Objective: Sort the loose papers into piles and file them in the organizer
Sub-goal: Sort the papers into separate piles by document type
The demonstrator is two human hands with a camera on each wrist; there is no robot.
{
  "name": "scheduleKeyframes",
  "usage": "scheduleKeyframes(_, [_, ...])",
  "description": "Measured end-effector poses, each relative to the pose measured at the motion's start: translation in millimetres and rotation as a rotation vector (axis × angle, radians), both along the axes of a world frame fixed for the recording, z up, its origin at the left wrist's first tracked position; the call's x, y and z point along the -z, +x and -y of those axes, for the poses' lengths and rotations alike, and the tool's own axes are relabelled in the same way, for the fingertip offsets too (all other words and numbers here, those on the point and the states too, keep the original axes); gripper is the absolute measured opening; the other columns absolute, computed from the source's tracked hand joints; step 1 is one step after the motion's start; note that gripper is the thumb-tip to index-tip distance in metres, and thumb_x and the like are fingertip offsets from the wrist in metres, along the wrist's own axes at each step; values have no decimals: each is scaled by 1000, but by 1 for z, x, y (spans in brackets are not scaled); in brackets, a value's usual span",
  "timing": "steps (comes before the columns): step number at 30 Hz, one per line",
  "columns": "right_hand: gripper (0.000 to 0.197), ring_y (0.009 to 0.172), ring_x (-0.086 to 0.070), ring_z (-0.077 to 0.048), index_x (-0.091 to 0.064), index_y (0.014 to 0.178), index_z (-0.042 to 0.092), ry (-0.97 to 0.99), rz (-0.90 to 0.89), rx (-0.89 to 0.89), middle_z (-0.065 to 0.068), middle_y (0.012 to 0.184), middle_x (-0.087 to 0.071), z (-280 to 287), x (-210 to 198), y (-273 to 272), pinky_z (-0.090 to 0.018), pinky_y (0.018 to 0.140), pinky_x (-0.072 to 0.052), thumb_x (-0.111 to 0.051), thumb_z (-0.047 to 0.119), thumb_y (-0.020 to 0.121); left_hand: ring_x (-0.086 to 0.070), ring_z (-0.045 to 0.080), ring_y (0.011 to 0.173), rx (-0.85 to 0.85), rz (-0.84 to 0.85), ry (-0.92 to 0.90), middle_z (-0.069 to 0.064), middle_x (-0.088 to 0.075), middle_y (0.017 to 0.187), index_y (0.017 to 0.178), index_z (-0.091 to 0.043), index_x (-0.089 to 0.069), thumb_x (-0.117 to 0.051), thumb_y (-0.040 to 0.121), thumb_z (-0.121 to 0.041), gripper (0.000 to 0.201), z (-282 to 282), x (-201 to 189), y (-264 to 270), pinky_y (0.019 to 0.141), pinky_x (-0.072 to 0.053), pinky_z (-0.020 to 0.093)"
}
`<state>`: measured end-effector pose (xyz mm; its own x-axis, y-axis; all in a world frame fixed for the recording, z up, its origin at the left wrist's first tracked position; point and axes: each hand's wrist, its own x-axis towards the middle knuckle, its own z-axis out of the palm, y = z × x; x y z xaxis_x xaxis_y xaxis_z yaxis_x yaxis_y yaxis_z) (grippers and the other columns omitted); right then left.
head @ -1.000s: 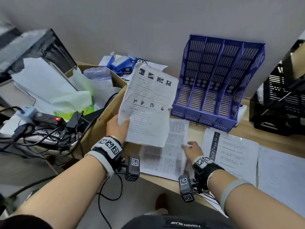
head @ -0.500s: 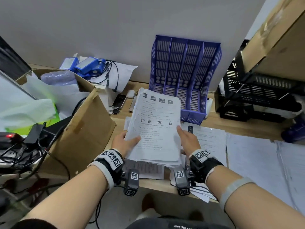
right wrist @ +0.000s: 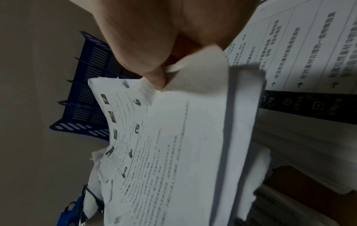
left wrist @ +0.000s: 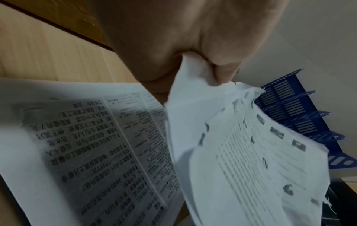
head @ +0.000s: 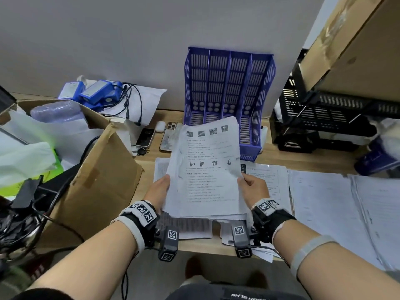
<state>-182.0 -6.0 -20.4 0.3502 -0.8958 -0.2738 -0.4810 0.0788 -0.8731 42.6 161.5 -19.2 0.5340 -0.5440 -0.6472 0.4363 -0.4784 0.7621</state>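
- Both hands are on the same stack of papers [head: 205,176]: left hand [head: 157,192] has its thumb and fingers pinching the left edge, right hand [head: 254,187] pinches the right edge the same way. The wrist views show the sheets crumpled up right between thumb and fingers on each side.
- The stack is held up off the desk [head: 303,158], tilted toward the person, top sheet printed with small pictures and lines of text. Edges look ragged and uneven, so it probably wants a tap to square it up.
- Progress-wise I'd say early-to-middle. The blue organizer [head: 229,94] stands against the wall just behind the stack, and every slot I can see is empty — nothing filed yet.
- Still loose on the desk: a dense-print sheet [head: 186,227] under the held stack, a sheet with a dark strip [head: 268,180] just right of it, and more white sheets [head: 324,206] spread off to the right.
- Clutter: a cardboard box [head: 97,185] at the left, two phones [head: 145,137] and an earbud case [head: 160,126] in front of the organizer's left side, blue adapters with cables [head: 95,95] further back, black trays [head: 324,124] to the right.
- Path to the slots looks mostly open — my guess is the floppy, uneven stack catching on a divider is the real nuisance.
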Motion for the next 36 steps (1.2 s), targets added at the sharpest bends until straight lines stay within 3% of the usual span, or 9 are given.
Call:
scheduleKeyframes(4, [23,76,-53,-22,-71,91,1,31,-51,55,-14,76,-62,8,5,-8,-22,56,-36,-50,9,95,-69,30,102,-36,127,21,11,-73,109,112,-11,-67,-44,98,-44,42,0,-4,1,96,-52,47])
scheduleKeyframes(9, [20,89,-65,-26,-70,90,21,138,-26,89,-7,94,-72,10,7,-10,-33,80,-53,-52,12,94,-65,23,94,35,231,9,8,-69,106,113,-9,-63,-36,106,-29,35,-3,-9,0,74,-50,26])
scheduleKeyframes(14, [23,99,-67,-22,-68,113,14,238,-37,-70,-4,111,-71,-7,7,7,-36,93,-54,-56,13,93,-69,34,104,21,34,-10,12,-73,112,116,-13,-66,-53,100,-24,23,-13,3,-5,93,-54,53])
scheduleKeyframes(17, [35,109,-63,-22,-57,128,16,254,-164,-329,-6,125,-65,-20,17,16,-36,100,-49,-54,12,94,-70,32,93,27,36,105,16,-74,104,108,-6,-68,-56,94,-25,26,-29,20,-4,84,-58,44])
scheduleKeyframes(20, [46,112,-55,-23,-45,139,21,310,-267,-468,0,125,-51,-32,20,24,-27,87,-45,-54,10,95,-59,25,73,18,29,254,18,-69,90,96,-4,-66,-46,97,-21,26,-47,37,-4,68,-45,31])
scheduleKeyframes(23, [52,114,-59,-27,-41,140,21,363,-312,-500,2,129,-55,-41,26,32,-31,93,-48,-54,9,91,-59,30,106,112,264,463,15,-59,125,117,-7,-61,-54,96,-20,25,-58,47,1,91,-44,35])
scheduleKeyframes(27, [54,117,-58,-28,-44,137,21,427,-266,-508,-2,129,-60,-50,36,47,-40,102,-47,-55,9,86,-47,30,131,85,283,422,12,-45,148,147,-8,-32,-65,91,-18,66,-54,45,6,106,-39,36])
scheduleKeyframes(31, [88,126,-55,-23,-37,145,27,471,-199,-486,5,139,-56,-43,78,51,-47,108,-43,-64,32,61,-47,31,132,162,280,485,11,-41,152,150,-7,-30,-66,90,-25,72,-52,52,18,107,-40,37])
scheduleKeyframes(36, [85,128,-52,-27,-20,153,15,544,-231,-377,-4,145,-48,-47,53,48,-38,100,-45,-64,16,81,-63,30,107,222,284,421,10,-65,125,126,-8,-59,-63,91,-17,36,-56,59,24,97,-50,37])
